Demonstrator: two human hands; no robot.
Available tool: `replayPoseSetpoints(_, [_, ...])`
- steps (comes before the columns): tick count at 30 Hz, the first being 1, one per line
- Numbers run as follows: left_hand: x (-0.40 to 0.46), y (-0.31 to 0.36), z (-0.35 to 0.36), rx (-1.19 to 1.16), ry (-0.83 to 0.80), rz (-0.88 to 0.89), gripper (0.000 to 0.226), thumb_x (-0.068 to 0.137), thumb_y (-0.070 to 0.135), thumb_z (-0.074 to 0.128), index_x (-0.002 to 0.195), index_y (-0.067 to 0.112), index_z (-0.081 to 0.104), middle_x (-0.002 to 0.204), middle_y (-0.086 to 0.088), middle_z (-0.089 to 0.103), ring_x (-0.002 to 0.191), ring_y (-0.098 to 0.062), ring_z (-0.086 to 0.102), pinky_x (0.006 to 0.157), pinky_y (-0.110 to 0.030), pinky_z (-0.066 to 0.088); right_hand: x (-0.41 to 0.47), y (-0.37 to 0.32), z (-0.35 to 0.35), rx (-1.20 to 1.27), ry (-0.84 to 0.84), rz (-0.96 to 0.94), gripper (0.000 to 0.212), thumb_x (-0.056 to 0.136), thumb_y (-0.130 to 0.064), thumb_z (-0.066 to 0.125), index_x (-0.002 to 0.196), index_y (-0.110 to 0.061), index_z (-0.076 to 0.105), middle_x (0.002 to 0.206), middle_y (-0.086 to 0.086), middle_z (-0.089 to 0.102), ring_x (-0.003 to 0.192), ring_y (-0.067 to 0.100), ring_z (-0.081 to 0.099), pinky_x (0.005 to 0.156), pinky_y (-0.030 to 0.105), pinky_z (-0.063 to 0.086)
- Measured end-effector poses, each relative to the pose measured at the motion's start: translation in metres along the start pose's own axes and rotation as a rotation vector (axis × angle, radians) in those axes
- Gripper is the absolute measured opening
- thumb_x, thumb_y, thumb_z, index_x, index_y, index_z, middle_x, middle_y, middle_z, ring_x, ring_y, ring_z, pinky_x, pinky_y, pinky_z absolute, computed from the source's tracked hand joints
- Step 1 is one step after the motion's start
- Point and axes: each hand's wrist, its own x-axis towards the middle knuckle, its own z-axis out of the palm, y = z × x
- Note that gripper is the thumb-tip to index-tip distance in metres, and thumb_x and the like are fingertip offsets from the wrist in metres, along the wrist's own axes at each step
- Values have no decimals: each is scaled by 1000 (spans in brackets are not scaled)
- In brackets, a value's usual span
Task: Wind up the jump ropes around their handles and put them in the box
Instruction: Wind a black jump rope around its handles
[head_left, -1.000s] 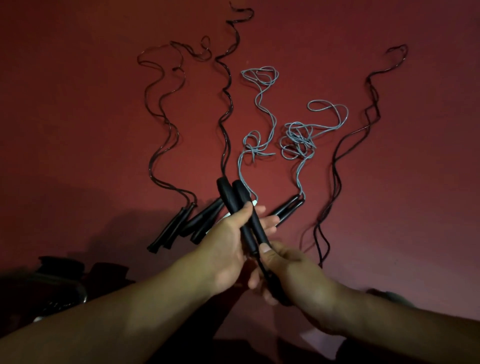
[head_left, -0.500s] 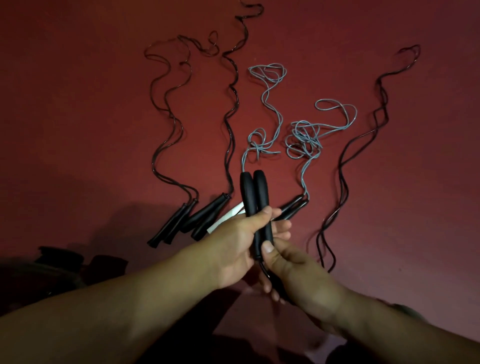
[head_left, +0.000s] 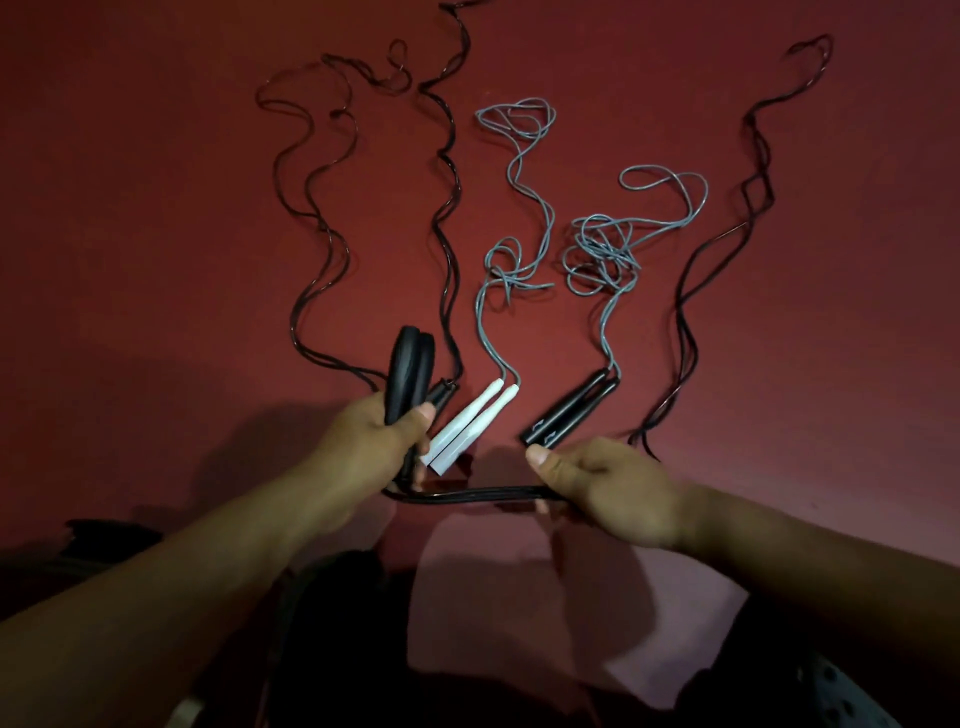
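My left hand (head_left: 371, 441) grips a pair of black handles (head_left: 410, 371), held upright side by side. Their black rope (head_left: 467, 493) runs level from below that hand to my right hand (head_left: 608, 486), which grips it, then trails off up the right side as a wavy black line (head_left: 727, 234). On the red floor lie a white-handled rope (head_left: 467, 423) with a grey cord (head_left: 511, 249), a black-handled rope (head_left: 571, 408) with a tangled grey cord (head_left: 602, 249), and black ropes (head_left: 322, 218) at the left, their handles mostly hidden behind my left hand. No box is clearly visible.
The red floor (head_left: 156, 208) stretches out on all sides. Dark shapes (head_left: 104, 535) sit at the lower left edge, too dim to identify. My legs fill the bottom of the view.
My hands have drawn apart: the left carried the black handles leftward, the right slid out along the rope to the right. The white handles, hidden before, now show.
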Motion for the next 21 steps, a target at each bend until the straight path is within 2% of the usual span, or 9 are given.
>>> replayPoseSetpoints(3, [2,-10,-7,280,-29,64,29,100,23,55,73,12,53,46,1,55,38,-9,47,42,-17,37,9,3,-13,-303,-3,-74,56,91,-67,38,58,-26,57,55,-10,53,56,3,50,63,20,42])
replayPoseSetpoints(6, [4,-14,-14,341,-96,38,27,99,19,56,73,13,51,45,5,50,39,-10,42,42,-18,35,11,11,-30,-559,-64,-34,59,77,-79,42,76,-22,58,72,-7,60,73,12,58,74,34,51])
replayPoseSetpoints(9, [3,-13,-22,394,-220,-44,24,99,22,57,79,9,53,48,4,52,39,-11,43,44,-21,35,7,23,-53,-801,-101,56,52,68,-70,46,95,-29,62,91,-8,67,90,17,62,82,32,50])
replayPoseSetpoints(11, [-1,-9,-20,389,-315,-79,23,100,27,54,94,6,55,50,3,54,39,-12,43,42,-21,35,4,29,-64,-630,-78,66,43,70,-60,53,90,-25,67,84,-8,68,82,13,63,78,32,52])
replayPoseSetpoints(13, [-5,-3,-12,343,-378,-87,22,101,32,51,103,10,51,54,2,55,40,-14,43,40,-22,35,2,25,-68,-259,-45,30,13,83,-37,70,77,-24,71,68,-13,64,65,5,57,67,28,50])
replayPoseSetpoints(14, [-8,0,-6,331,-400,-81,20,101,33,51,101,13,50,56,1,55,40,-14,42,40,-22,35,2,21,-70,-51,-27,14,12,83,-30,75,72,-25,71,63,-12,59,59,5,51,59,24,44])
replayPoseSetpoints(16, [-13,7,5,295,-447,-86,16,101,30,52,94,16,50,60,-2,56,40,-12,44,38,-21,35,0,11,-75,299,-25,7,16,72,-31,80,70,-20,69,60,1,50,53,11,43,50,26,28])
replayPoseSetpoints(18, [-18,13,15,158,-522,-137,13,101,23,54,90,15,51,65,-8,54,45,-14,50,41,-21,39,0,1,-82,525,-104,21,22,67,-39,78,68,-22,63,56,0,35,51,15,34,51,32,16])
replayPoseSetpoints(21, [-24,22,23,-25,-636,-196,9,99,16,56,92,11,55,70,-8,59,58,-21,64,52,-27,45,1,-13,-84,770,-151,-7,23,79,-36,74,72,-21,58,60,-3,26,52,13,28,46,25,29])
